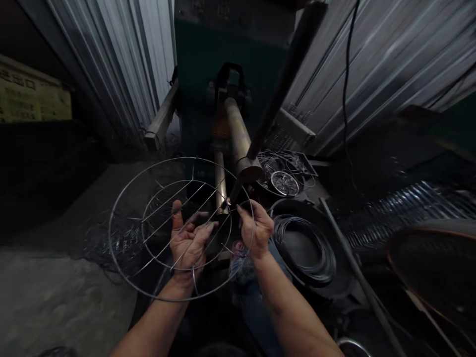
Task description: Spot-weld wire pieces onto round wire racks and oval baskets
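A round wire rack (193, 268) with an outer ring, an inner ring and several parallel bars lies tilted in front of me. My left hand (189, 245) supports it from below, palm up, fingers partly curled and thumb along the bars. With thumb and forefinger, my right hand (256, 228) pinches a short piece of wire (243, 204) at the rack's right side. The wire's inner end meets the inner ring beside the tip of a lower metal rod (220, 186). Above stands a thicker brass-coloured cylinder (241, 139), with a dark slanting bar (280, 82) attached; they look like a spot welder's arms.
A black basin (278, 258) holding coiled wire (323, 263) stands at the right. Behind it are tangled wire parts and a small ring-shaped part (284, 183). A long rod (357, 267) slants past the basin. Loose wire pieces (122, 243) lie on the left floor.
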A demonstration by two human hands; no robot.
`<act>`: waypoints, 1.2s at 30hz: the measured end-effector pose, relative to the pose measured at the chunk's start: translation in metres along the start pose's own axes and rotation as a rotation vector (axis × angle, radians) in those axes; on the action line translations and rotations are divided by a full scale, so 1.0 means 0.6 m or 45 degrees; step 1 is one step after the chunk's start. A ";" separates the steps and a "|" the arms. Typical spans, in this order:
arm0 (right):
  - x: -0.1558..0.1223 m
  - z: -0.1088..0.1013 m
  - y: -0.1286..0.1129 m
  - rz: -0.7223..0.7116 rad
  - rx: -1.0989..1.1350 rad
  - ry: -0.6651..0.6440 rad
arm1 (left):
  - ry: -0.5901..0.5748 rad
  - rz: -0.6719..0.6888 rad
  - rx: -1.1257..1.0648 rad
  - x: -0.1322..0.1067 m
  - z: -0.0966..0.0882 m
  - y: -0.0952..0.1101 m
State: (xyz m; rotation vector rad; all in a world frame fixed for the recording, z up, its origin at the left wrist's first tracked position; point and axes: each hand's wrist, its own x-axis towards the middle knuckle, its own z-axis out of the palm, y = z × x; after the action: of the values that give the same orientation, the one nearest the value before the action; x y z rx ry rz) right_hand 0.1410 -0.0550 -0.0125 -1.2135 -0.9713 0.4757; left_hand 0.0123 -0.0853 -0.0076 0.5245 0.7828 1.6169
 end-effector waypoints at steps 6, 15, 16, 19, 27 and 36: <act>0.014 -0.002 -0.005 -0.174 -0.154 -0.053 | -0.009 0.022 -0.026 -0.001 0.001 -0.001; 0.033 0.005 -0.003 -0.163 -0.227 -0.062 | 0.064 -0.006 -0.093 0.007 0.015 -0.002; 0.034 0.006 -0.004 -0.153 -0.227 -0.060 | 0.068 -0.008 -0.083 0.007 0.016 -0.002; 0.036 0.010 -0.005 -0.127 -0.219 -0.041 | 0.052 -0.004 -0.055 0.006 0.016 -0.004; 0.033 -0.032 -0.017 0.162 -0.001 -0.293 | -0.042 -0.162 0.054 0.016 -0.016 -0.001; -0.076 -0.095 -0.032 0.072 0.105 -0.438 | -0.477 -0.989 -0.558 0.050 -0.030 0.024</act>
State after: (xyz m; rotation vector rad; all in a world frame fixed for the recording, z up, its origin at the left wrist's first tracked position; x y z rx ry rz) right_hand 0.1603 -0.1279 -0.0136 -1.1073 -1.1978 0.7798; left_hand -0.0158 -0.0604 -0.0116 0.1539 0.2680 0.8807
